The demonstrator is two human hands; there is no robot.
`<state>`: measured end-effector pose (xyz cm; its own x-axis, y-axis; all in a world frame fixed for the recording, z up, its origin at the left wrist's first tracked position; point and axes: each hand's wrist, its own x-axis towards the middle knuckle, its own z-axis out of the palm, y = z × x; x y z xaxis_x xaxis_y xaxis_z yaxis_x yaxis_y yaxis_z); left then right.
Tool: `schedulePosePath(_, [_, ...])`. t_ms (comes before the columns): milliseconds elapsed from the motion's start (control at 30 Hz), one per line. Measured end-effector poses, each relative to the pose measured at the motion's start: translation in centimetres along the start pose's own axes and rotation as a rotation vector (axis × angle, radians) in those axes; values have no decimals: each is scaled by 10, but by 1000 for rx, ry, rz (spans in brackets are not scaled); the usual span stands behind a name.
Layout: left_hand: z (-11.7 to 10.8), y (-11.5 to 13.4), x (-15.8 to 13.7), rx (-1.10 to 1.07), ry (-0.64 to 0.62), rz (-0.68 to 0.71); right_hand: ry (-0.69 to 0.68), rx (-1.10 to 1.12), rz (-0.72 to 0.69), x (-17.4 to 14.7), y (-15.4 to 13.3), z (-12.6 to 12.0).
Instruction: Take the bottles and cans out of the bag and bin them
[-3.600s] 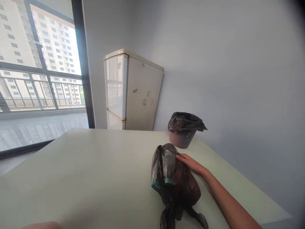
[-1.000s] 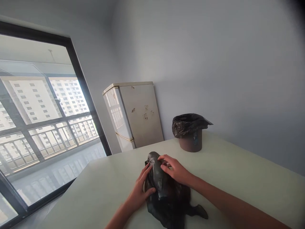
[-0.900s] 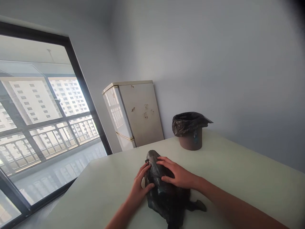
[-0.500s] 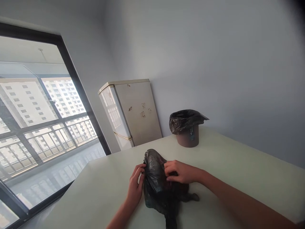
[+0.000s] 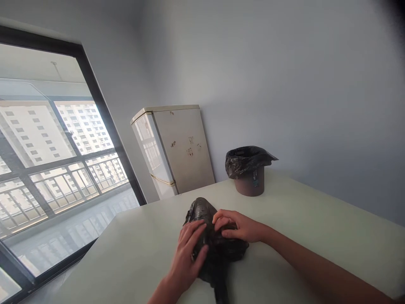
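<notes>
A crumpled black plastic bag (image 5: 202,209) lies on the table in front of me. Its far end bulges round and smooth, and whatever may be inside is hidden. My left hand (image 5: 190,245) rests over the bag's left side, fingers stretched out and thumb apart. On the right side, my right hand (image 5: 234,226) has its fingers curled into the plastic, gripping a fold. A narrow twisted end of the bag trails toward the near edge of the view.
A brown bin (image 5: 249,185) lined with a black bag (image 5: 248,160) stands at the table's back edge. Behind the pale table (image 5: 300,215) are a worn white fridge (image 5: 186,147) and a grey wall. A dark-framed glass door (image 5: 91,84) is at the left.
My left hand has let go of the bag's left edge and moved right, over it. My right hand has shifted slightly left, and the loose plastic on the right has been gathered inward.
</notes>
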<state>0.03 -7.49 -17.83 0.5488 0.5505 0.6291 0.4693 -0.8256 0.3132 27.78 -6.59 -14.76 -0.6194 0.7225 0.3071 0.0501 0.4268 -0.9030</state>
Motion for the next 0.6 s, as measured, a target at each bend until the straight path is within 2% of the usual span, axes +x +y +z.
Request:
schedulePosePath(67, [6, 7, 0, 22, -30, 34, -113, 4, -37, -2, -8, 2])
schedulePosePath(133, [12, 10, 0, 21, -5, 64, -156, -72, -63, -2, -8, 3])
schedulePosePath(300, [8, 7, 2, -17, 120, 39, -82, -344, -90, 2, 11, 2])
schedulePosePath(433, [0, 6, 2, -42, 203, 1, -68, -339, -109, 3, 16, -1])
schedulePosePath(600, [0, 3, 1, -20, 278, -81, 77, -279, -10, 4, 12, 0])
